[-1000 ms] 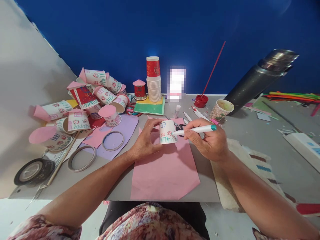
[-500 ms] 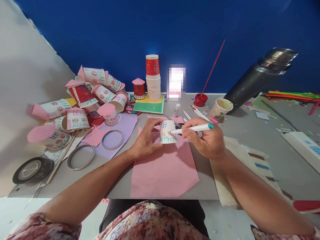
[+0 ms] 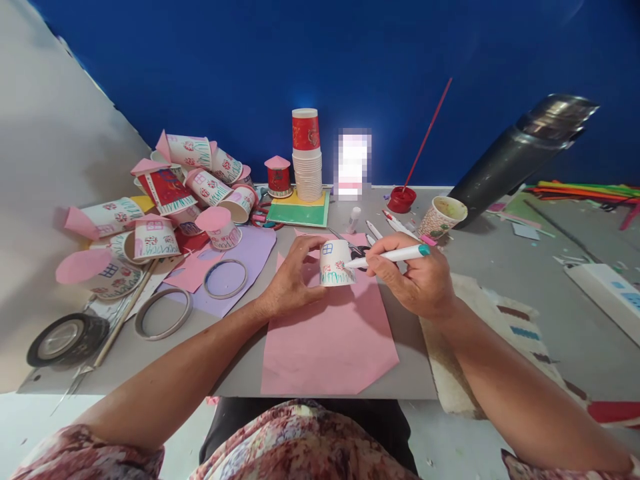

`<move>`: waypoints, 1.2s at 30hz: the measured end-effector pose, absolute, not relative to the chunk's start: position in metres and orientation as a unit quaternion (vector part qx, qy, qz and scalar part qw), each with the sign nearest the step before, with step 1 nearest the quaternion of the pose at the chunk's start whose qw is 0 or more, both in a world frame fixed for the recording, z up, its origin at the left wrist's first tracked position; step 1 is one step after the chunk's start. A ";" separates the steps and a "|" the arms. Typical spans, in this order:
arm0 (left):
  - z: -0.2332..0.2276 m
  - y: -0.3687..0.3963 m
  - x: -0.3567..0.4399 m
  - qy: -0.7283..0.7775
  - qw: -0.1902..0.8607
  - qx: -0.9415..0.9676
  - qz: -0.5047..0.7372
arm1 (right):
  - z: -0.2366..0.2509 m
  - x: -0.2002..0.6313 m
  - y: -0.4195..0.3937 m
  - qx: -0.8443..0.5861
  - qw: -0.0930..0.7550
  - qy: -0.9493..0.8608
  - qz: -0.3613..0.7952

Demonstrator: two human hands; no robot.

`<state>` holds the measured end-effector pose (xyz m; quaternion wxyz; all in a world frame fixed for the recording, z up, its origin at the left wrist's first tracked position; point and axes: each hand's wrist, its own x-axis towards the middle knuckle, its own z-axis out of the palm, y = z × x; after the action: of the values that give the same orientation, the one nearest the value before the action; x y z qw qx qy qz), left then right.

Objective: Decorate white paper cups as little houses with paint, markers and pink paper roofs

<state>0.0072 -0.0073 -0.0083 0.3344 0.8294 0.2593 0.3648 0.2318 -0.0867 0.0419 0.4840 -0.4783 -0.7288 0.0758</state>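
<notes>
A white paper cup (image 3: 334,263), upside down, bears a blue drawn window, red flowers and green grass strokes. My left hand (image 3: 299,279) grips its left side, thumb low and fingers behind, above a pink paper sheet (image 3: 330,347). Between the fingers of my right hand (image 3: 417,280) is a white marker (image 3: 395,256) with a green end. Its tip is at the cup's right side, by the red flower; whether it touches is too fine to tell. Scissors (image 3: 358,252) lie partly hidden behind the cup and marker.
Decorated cups (image 3: 155,237) with pink roofs pile up at left, near tape rings (image 3: 164,313). A tall cup stack (image 3: 308,153) stands at the back. At right are a patterned cup (image 3: 443,217), a dark flask (image 3: 510,157), a cloth (image 3: 465,347) and a power strip (image 3: 607,293).
My right hand and the marker have shifted slightly to the right. My left hand keeps the cup in nearly the same place.
</notes>
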 end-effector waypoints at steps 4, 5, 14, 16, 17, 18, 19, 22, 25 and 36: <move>-0.008 -0.007 0.007 0.260 0.335 0.829 0.364 | 0.042 0.231 -0.087 -0.480 0.485 -0.727 0.081; -0.008 -0.007 0.007 0.258 0.336 0.829 0.365 | 0.042 0.231 -0.087 -0.481 0.489 -0.723 0.082; -0.011 -0.006 0.007 0.260 0.329 0.830 0.368 | 0.043 0.231 -0.087 -0.482 0.496 -0.718 0.083; -0.011 -0.006 0.007 0.256 0.331 0.831 0.367 | 0.043 0.231 -0.087 -0.477 0.497 -0.720 0.080; -0.011 -0.006 0.007 0.254 0.333 0.831 0.367 | 0.042 0.230 -0.087 -0.474 0.494 -0.724 0.081; -0.011 -0.006 0.007 0.253 0.334 0.830 0.368 | 0.042 0.230 -0.087 -0.472 0.489 -0.729 0.083; -0.011 -0.006 0.007 0.253 0.335 0.830 0.368 | 0.041 0.230 -0.087 -0.470 0.484 -0.733 0.086; -0.010 -0.006 0.007 0.257 0.337 0.829 0.365 | 0.040 0.230 -0.087 -0.471 0.480 -0.735 0.084; -0.010 -0.006 0.007 0.259 0.337 0.829 0.364 | 0.043 0.232 -0.088 -0.477 0.489 -0.727 0.073; -0.014 -0.005 0.006 0.234 0.343 0.829 0.374 | 0.044 0.232 -0.087 -0.485 0.486 -0.725 0.063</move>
<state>0.0060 -0.0053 -0.0144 0.3432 0.8289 0.2344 0.3744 0.2319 -0.0873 0.0444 0.4858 -0.4845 -0.7247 0.0630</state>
